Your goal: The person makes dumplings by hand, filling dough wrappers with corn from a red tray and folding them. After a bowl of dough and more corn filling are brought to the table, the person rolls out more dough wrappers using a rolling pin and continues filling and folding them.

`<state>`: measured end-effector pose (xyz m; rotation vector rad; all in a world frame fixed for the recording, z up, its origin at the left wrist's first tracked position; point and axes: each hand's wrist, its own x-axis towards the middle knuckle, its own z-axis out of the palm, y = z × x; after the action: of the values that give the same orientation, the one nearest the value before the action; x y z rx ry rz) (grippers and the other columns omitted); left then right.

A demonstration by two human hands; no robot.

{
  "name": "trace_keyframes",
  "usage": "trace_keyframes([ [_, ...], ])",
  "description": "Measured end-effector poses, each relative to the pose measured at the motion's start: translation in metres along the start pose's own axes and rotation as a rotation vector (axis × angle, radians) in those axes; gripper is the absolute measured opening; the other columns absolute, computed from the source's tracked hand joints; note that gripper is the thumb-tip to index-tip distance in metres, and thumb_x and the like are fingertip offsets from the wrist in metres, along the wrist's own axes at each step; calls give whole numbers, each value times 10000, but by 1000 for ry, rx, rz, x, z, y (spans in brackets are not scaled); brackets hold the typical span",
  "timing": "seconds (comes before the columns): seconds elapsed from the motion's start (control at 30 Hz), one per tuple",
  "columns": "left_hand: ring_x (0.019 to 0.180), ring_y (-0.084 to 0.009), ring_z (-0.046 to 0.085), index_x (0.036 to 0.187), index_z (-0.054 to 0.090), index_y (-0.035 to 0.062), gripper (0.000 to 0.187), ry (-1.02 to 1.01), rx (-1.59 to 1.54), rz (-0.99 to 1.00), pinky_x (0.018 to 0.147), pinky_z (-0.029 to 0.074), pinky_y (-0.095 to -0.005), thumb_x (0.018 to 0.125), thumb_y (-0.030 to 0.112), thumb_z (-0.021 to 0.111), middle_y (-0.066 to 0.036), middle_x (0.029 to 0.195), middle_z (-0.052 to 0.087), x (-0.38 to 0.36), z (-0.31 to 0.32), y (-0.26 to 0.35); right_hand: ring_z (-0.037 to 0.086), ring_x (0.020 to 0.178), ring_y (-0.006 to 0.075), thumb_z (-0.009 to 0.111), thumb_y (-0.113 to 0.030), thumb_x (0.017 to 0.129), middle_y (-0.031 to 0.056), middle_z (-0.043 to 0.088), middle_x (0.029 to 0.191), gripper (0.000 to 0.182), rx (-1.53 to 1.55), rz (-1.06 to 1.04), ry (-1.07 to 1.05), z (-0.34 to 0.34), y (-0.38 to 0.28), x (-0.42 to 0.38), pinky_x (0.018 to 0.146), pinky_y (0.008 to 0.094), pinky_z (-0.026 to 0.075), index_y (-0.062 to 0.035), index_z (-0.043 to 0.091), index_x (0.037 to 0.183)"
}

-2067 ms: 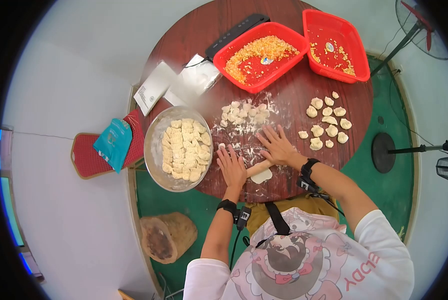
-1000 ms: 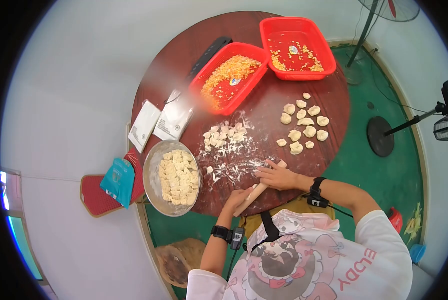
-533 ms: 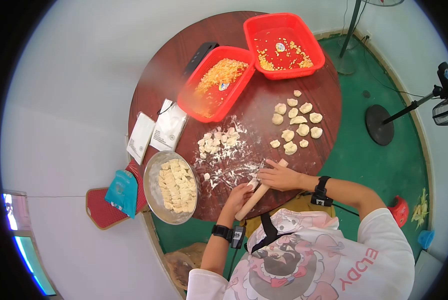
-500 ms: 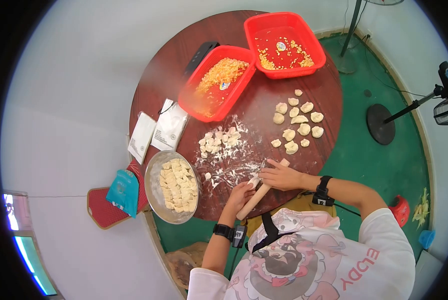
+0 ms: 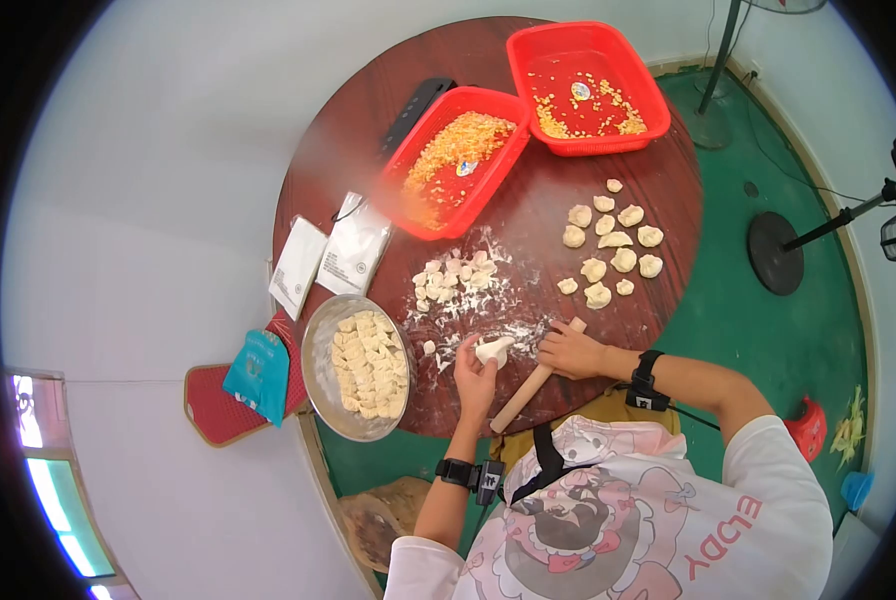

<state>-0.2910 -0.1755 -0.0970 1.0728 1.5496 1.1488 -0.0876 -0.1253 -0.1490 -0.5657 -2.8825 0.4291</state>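
My left hand (image 5: 475,372) pinches the edge of a thin, pale dough wrapper (image 5: 494,350) over the floured part of the table. Beside it, my right hand (image 5: 570,352) is closed round the upper part of a wooden rolling pin (image 5: 524,396), which slants down to the left. A cluster of small dough pieces (image 5: 452,280) lies in flour above my left hand. Several shaped dumplings (image 5: 623,260) stand at the table's right. A metal bowl (image 5: 316,372) holding pale dough strips or pieces is to the left.
Two red plastic baskets (image 5: 524,140) (image 5: 658,112) with yellow bits stand at the back of the round wooden table (image 5: 358,100). White packets (image 5: 353,255) lie at its left, near a black device (image 5: 416,112). A fan stand (image 5: 776,252) is on the green floor at right.
My left hand has moved up with the wrapper, away from the rolling pin. My right hand has shifted slightly, and the whole view has moved a little.
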Motion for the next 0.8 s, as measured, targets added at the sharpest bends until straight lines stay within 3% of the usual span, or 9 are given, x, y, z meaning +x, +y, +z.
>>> trace_keyframes([
  [0.13,883,-144,553,1259,337,38,556,-92,-187,-70,720,451,-238,744,-103,490,-110,1004,536,-5,-9,20,482,957,237,638,-222,688,74,510,926,312,-3,57,-115,-9,-2,12,937,433,302,-82,537,949],
  [0.2,869,-142,555,1269,325,40,579,-129,-233,-140,713,453,-239,736,-103,500,-100,983,541,-9,-12,33,515,952,253,591,-293,765,92,544,1006,371,730,485,132,-14,-8,24,880,385,372,-53,541,1043],
  [0.23,855,-139,556,1279,313,42,603,-178,-275,-214,705,454,-240,729,-103,510,-89,963,546,-12,-13,40,515,952,253,591,-293,765,92,544,1006,371,725,476,125,-20,-7,29,880,385,372,-53,541,1043],
  [0.3,784,-111,554,1299,291,35,622,-208,-320,-231,673,447,-233,734,-88,521,-89,961,570,-18,-9,53,544,949,244,496,-365,848,106,565,1033,432,2098,659,-228,-42,-4,37,835,358,411,-35,510,1126],
  [0.33,792,-117,559,1303,289,38,626,-249,-372,-301,680,456,-240,737,-83,527,-89,951,573,-21,-7,61,543,967,202,410,-407,886,99,578,1014,445,2196,699,-345,-61,-8,38,856,363,399,-32,518,1101],
  [0.43,816,-131,572,1300,301,42,613,-308,-399,-366,700,478,-253,746,-71,538,-90,932,581,-21,-7,62,551,954,193,451,-394,872,89,573,1031,433,2202,527,-427,-58,-9,39,813,334,414,-25,510,1092],
  [0.67,760,-106,554,1232,407,27,514,-167,-254,-320,624,445,-213,745,-52,553,-62,888,572,-14,-7,51,591,754,121,603,-152,803,33,600,862,236,1955,691,-205,-60,-8,36,614,261,470,-25,555,996],
  [0.73,751,-100,549,1222,419,25,504,-144,-249,-305,615,437,-207,743,-51,555,-56,881,570,-14,-4,48,570,724,75,602,-125,804,28,611,810,176,1484,615,-73,-65,-6,36,637,225,461,-11,601,938],
  [0.8,756,-103,555,1216,421,19,491,-125,-297,-313,629,442,-207,751,-41,567,-60,882,573,-14,-2,48,561,682,69,601,-122,802,29,612,762,170,1434,590,-13,-75,-9,35,603,216,457,7,613,912],
])
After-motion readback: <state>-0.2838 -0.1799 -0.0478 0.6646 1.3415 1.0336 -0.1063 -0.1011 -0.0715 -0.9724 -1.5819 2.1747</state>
